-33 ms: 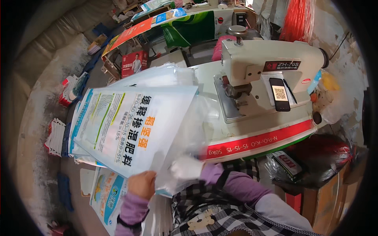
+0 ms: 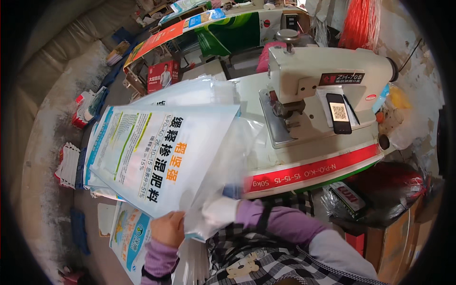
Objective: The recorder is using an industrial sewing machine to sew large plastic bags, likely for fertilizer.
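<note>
Two hands on one bag (image 2: 156, 152) | left hand (image 2: 167, 229) bare, pinching its near edge | right hand (image 2: 219, 210) gloved, gripping the clear liner (image 2: 228, 156) | bag flat, long axis running away from person, left of sewing machine (image 2: 327, 90)

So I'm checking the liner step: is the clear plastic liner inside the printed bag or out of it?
Out, mostly: the clear liner lies beside the printed bag, gripped by the right hand. Whether its end sits inside, cannot tell.
</note>
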Motion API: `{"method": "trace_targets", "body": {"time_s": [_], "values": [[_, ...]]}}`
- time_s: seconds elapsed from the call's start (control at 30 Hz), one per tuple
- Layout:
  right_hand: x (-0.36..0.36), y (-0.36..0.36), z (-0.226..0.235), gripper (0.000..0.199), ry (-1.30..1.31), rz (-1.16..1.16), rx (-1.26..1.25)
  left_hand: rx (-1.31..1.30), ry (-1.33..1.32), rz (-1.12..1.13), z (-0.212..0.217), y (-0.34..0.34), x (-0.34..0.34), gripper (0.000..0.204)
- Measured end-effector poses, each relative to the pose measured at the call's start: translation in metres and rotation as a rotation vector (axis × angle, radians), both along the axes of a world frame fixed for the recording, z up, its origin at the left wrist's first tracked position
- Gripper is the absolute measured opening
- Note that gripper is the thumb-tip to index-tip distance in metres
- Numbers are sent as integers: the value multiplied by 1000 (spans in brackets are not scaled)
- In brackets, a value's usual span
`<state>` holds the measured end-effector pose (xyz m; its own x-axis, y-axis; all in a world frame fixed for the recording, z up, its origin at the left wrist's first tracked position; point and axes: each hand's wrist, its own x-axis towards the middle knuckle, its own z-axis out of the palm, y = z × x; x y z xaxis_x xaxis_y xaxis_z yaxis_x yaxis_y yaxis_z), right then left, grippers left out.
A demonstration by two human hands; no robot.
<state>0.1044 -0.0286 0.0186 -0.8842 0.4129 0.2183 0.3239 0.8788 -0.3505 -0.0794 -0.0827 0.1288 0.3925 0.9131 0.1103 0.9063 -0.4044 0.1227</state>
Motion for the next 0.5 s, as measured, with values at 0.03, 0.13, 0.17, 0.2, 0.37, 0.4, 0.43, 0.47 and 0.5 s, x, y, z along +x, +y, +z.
{"method": "trace_targets", "body": {"time_s": [0.03,0.13,0.17,0.2,0.37,0.4,0.43,0.47,0.5], "values": [[-20,-8,4,20,15,62,10,-4,48,39,9,-19,-7,15],[7,72,-71,18,805,-614,344,-12,127,67,14,-55,-32,19],[49,110,-73,17,1014,-810,-166,-10,164,80,15,-66,-37,20],[87,131,-73,18,1168,-990,-694,-8,145,83,16,-73,-31,20],[92,60,-14,23,1149,-1224,-162,-60,-137,259,1,-76,-32,28],[92,55,-11,23,1142,-1217,-162,-67,-223,293,-3,-76,-32,22],[92,51,-6,26,1155,-1389,43,-65,-228,302,-8,-76,-32,22],[92,47,1,28,1160,-1553,255,20,-291,289,-14,-75,-33,15],[93,43,12,28,1158,-1549,252,103,-353,272,-18,-74,-34,10]]}}
